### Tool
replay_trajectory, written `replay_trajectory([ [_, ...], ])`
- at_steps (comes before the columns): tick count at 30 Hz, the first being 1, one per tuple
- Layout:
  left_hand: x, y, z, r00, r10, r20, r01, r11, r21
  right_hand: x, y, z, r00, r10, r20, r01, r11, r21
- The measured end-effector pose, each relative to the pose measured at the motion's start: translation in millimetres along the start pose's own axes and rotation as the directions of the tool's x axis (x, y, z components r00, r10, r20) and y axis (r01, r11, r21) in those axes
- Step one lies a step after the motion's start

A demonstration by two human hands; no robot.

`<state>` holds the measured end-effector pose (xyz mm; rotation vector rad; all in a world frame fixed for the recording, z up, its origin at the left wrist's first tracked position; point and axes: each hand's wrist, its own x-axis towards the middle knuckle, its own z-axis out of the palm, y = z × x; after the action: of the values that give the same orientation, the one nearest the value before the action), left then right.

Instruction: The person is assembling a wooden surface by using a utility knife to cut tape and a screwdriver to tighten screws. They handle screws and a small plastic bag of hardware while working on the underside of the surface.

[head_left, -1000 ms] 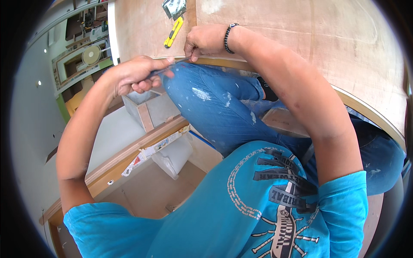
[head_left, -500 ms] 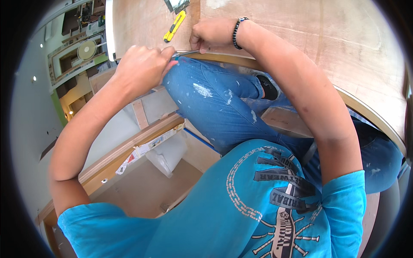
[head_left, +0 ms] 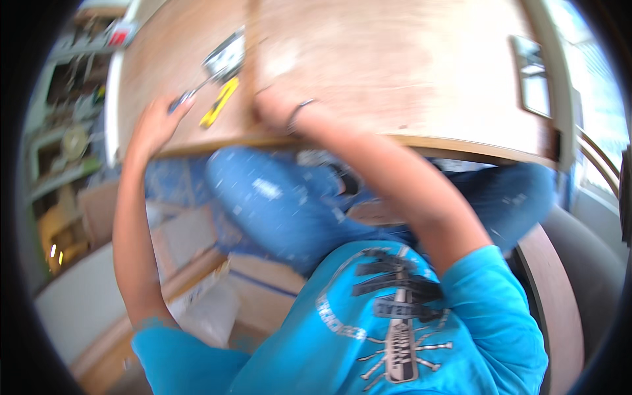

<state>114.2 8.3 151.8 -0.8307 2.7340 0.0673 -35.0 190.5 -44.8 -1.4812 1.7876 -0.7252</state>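
Observation:
My left hand (head_left: 156, 124) is over the left part of the wooden panel (head_left: 368, 72). Its thumb and finger are closed on the dark handle of a screwdriver (head_left: 179, 103), whose thin shaft points up and right. Beyond the tip lies a crumpled silver and black packet (head_left: 227, 56). A yellow utility knife (head_left: 219, 104) rests on the panel between my hands. My right hand (head_left: 275, 106), a dark bracelet at its wrist, is low over the panel beside a darker wooden strip (head_left: 251, 39). Its fingers are curled and blurred; what they hold, if anything, is hidden.
My legs in paint-spotted jeans (head_left: 276, 197) are folded below the panel's front edge (head_left: 447, 146). Wooden framing and a clear plastic bag (head_left: 207, 316) are at lower left. A framed opening (head_left: 532, 76) is at far right, and shelves with a round fan (head_left: 74, 141) at far left.
The view has swung and blurred. My left hand has moved apart from the right, away from my knee and onto the panel with the screwdriver. My right hand has come off the panel's front edge.

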Motion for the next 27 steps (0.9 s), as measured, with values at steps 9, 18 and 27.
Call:
replay_trajectory([
  [9, 59.6, 7.5, 179.9, 0.943, -0.107, -0.315, -0.032, 0.913, -0.406, -88.7, -7.2, -18.4, 0.937, -0.093, -0.338, 0.163, 0.969, 0.185],
  [18, 54.9, 6.5, 183.2, 0.990, -0.030, -0.135, -0.043, 0.864, -0.502, -390.8, -8.5, -72.5, 0.969, 0.038, 0.243, -0.156, 0.859, 0.488],
  [27, -9.7, 39.2, 139.3, 0.906, -0.138, -0.400, -0.049, 0.904, -0.425, -588.5, 6.7, 51.1, 0.455, 0.328, 0.828, -0.876, 0.334, 0.349],
])
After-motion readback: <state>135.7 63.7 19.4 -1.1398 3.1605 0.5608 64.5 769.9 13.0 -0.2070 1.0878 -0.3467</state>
